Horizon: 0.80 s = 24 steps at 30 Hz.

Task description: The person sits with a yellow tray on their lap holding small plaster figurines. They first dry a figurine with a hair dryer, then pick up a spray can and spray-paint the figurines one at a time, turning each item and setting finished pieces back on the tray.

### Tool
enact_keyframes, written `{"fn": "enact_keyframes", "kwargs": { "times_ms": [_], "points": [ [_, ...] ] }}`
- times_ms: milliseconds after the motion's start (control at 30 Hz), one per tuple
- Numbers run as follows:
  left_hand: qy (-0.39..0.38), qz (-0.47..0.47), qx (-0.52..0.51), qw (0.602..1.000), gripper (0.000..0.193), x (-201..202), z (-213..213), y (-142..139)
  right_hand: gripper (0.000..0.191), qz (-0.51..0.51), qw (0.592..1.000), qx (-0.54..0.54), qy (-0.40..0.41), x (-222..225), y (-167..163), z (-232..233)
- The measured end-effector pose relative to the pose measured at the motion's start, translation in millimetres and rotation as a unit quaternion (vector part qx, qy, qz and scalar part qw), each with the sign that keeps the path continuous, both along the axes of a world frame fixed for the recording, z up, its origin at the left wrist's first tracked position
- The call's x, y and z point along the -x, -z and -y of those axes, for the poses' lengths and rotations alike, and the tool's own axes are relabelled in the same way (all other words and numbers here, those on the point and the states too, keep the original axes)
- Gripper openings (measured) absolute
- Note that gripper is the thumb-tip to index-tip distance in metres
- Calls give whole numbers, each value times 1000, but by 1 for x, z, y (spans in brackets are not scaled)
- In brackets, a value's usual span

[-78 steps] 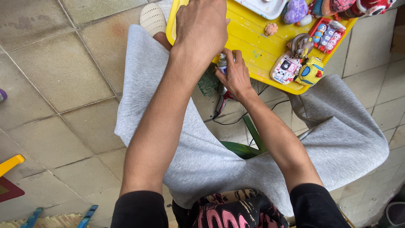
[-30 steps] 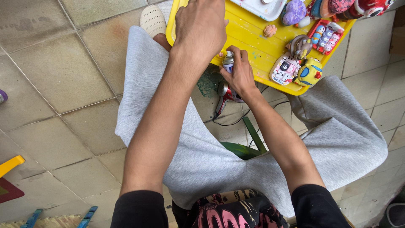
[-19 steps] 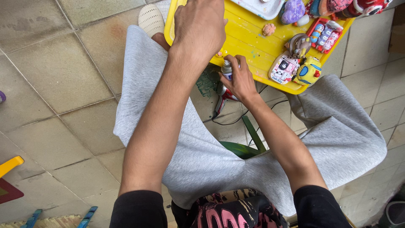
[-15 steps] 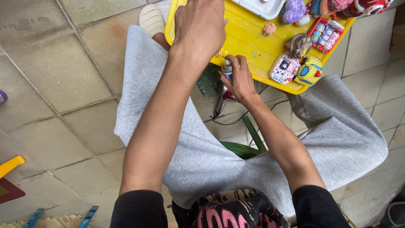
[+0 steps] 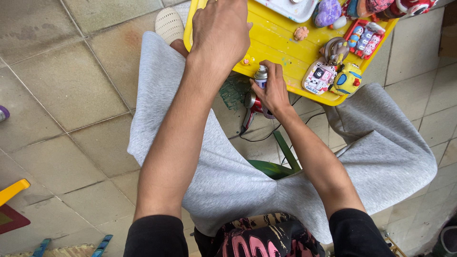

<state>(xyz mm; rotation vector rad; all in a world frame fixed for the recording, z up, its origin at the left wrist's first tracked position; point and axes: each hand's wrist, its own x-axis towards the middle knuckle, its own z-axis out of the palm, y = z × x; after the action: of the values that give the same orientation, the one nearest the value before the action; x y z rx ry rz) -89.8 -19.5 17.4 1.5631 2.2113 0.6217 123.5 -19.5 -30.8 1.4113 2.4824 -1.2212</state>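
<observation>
My right hand (image 5: 272,90) is wrapped around a small spray can (image 5: 260,76) with a grey top, held upright at the near edge of a yellow table (image 5: 276,43). My left hand (image 5: 220,29) reaches out over the table's left part, palm down; what is under its fingers is hidden. A tiny yellow piece (image 5: 245,60) lies on the table just beside that wrist. I sit with my legs in grey trousers (image 5: 223,176) spread to either side.
Small painted figures (image 5: 328,12), a white tray (image 5: 297,8), a toy phone (image 5: 318,77) and a yellow toy car (image 5: 346,78) crowd the table's right part. A red hair dryer (image 5: 248,102) with a black cord lies on the tiled floor under the table, next to a green stool (image 5: 273,166).
My right hand has risen from below the table's edge up to it, bringing the spray can upright. My left hand has stayed where it was.
</observation>
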Motion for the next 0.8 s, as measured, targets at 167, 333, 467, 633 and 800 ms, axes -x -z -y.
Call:
{"fn": "enact_keyframes", "kwargs": {
  "times_ms": [167, 333, 467, 633, 800],
  "points": [
    [14, -15, 31, 999, 35, 3, 0, -2, 64, -30, 999, -19, 6, -7, 7, -1],
    [16, -27, 64, 997, 42, 5, 2, -5, 76, -76, 996, -41, 32, -18, 13, -9],
    [25, -28, 51, 998, 50, 4, 4, -9, 86, -61, 987, 84, 119, -28, 18, -14],
    [41, -26, 88, 995, 52, 5, 3, -13, 88, -68, 986, 100, 113, -40, 21, -7],
    [46, -40, 84, 995, 53, 2, 4, -13, 79, -164, 981, 22, 98, -54, 24, 7]
  ]
}}
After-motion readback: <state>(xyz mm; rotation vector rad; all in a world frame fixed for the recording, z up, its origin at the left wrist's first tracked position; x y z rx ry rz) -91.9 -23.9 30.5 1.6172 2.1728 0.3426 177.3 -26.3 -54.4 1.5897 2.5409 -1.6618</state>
